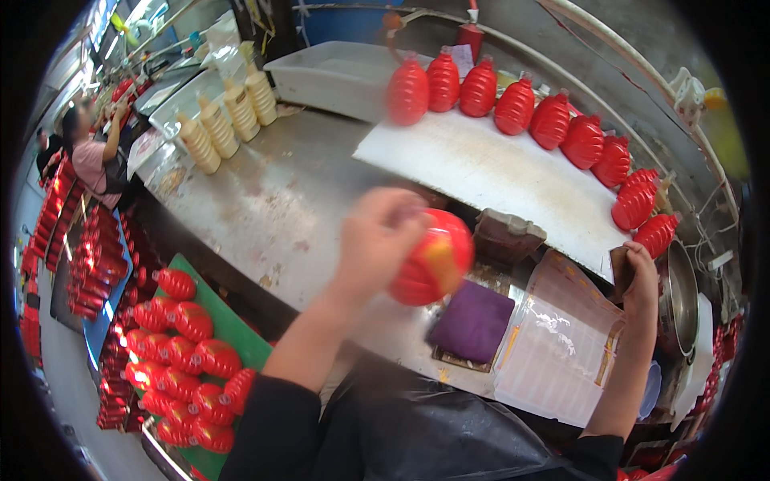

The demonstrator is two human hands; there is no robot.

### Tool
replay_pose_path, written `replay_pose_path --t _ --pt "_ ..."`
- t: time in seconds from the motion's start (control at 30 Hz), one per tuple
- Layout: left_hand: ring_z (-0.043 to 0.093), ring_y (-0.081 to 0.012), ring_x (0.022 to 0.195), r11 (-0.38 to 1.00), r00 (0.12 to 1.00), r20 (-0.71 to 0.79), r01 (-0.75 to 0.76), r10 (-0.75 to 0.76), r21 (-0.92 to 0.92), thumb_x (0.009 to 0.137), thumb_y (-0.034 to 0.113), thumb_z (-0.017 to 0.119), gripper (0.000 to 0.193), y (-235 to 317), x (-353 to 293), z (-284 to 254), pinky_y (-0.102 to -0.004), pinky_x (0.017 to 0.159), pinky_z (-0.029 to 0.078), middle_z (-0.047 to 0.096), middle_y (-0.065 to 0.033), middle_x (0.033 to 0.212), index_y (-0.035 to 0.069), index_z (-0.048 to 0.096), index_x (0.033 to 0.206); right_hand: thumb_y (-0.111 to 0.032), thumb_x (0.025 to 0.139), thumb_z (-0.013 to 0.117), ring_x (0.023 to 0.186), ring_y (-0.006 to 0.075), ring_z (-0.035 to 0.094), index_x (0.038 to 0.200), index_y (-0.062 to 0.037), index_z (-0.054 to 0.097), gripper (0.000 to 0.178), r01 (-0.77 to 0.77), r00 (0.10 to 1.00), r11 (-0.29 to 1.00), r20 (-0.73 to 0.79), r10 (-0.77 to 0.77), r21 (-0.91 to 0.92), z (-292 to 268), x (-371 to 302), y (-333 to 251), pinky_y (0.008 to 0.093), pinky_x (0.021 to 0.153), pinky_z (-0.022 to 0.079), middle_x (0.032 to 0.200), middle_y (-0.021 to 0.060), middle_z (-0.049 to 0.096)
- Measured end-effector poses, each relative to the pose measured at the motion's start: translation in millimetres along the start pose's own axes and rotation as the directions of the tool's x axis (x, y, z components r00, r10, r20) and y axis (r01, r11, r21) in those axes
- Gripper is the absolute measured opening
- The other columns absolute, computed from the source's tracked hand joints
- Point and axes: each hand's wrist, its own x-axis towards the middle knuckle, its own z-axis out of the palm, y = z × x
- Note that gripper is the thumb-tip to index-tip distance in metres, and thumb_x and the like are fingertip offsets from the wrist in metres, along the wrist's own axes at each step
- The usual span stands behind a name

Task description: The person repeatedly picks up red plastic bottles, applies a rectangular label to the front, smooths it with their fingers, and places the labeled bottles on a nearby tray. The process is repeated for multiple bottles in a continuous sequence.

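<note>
My left hand (373,240), blurred by motion, is closed around the upper end of a red ribbed bottle (441,256) held above the bench. A yellow mark shows on the bottle's side. Out at the right, my right hand (640,276) grips a flat brown scraper-like block (620,271); its exact kind is unclear. Between my arms lie a folded purple cloth (473,322) on a small tray and a translucent sheet (553,337) with yellow smears along its edges. A dark metal block (508,236) stands just beyond the bottle.
Several red bottles (513,106) line the far edge of a white board (481,156). Cream ribbed bottles (216,128) stand at the back left beside a plastic bin (321,76). More red bottles (176,353) lie on a green board (249,329) at left. Another person (96,152) works farther off.
</note>
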Motion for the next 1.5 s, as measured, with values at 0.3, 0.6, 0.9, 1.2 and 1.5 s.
replay_pose_path --t 0.3,0.6,0.9,1.2,1.5 --pt "0.070 -0.0286 0.091 0.757 0.919 -0.382 0.182 0.096 0.628 0.088 0.027 0.080 0.026 -62 114 -94 -0.0395 0.084 0.055 0.074 -0.0109 0.099 0.005 0.076 0.101 -0.026 0.101 0.064 0.067 0.0090 0.060 0.098 -0.0014 0.070 0.026 0.247 0.963 0.796 0.234 -0.136 -0.553 88 67 -51 0.0273 0.060 0.044 0.076 0.0039 0.066" --pt "0.072 -0.0318 0.096 0.735 0.962 -0.272 0.175 0.014 0.655 0.090 0.033 0.076 0.031 -183 209 -78 -0.0418 0.088 0.055 0.076 -0.0117 0.103 0.006 0.077 0.107 -0.021 0.090 0.071 0.099 0.0397 0.071 0.135 -0.0050 0.058 0.049 0.780 0.590 0.063 0.699 -0.403 -0.623 298 142 -70 0.0492 0.082 0.055 0.101 0.0236 0.071" --pt "0.072 -0.0327 0.098 0.789 0.985 -0.173 0.125 -0.024 0.601 0.090 0.033 0.076 0.034 -224 226 -49 -0.0425 0.089 0.055 0.076 -0.0123 0.105 0.006 0.077 0.110 -0.030 0.097 0.067 0.105 0.0370 0.071 0.132 -0.0035 0.059 0.044 0.786 0.551 0.043 0.669 -0.499 -0.616 476 195 -65 0.0467 0.088 0.057 0.110 0.0187 0.073" --pt "0.063 -0.0345 0.119 0.836 0.975 -0.209 0.049 0.079 0.547 0.098 0.028 0.067 0.041 -183 242 -39 -0.0435 0.101 0.050 0.069 -0.0152 0.127 0.005 0.067 0.131 -0.031 0.096 0.064 0.098 0.0376 0.073 0.109 -0.0013 0.068 0.033 0.724 0.676 0.041 0.695 -0.243 -0.689 445 172 -80 0.0470 0.084 0.058 0.102 0.0210 0.075" --pt "0.064 -0.0341 0.120 0.884 0.976 0.052 -0.215 0.213 0.414 0.098 0.028 0.067 0.052 -155 321 66 -0.0443 0.103 0.049 0.064 -0.0184 0.137 0.006 0.056 0.144 -0.021 0.100 0.063 0.081 0.0084 0.056 0.093 -0.0066 0.063 0.016 0.281 0.955 0.763 0.252 -0.159 -0.583 196 116 -78 0.0278 0.072 0.047 0.086 -0.0024 0.060"
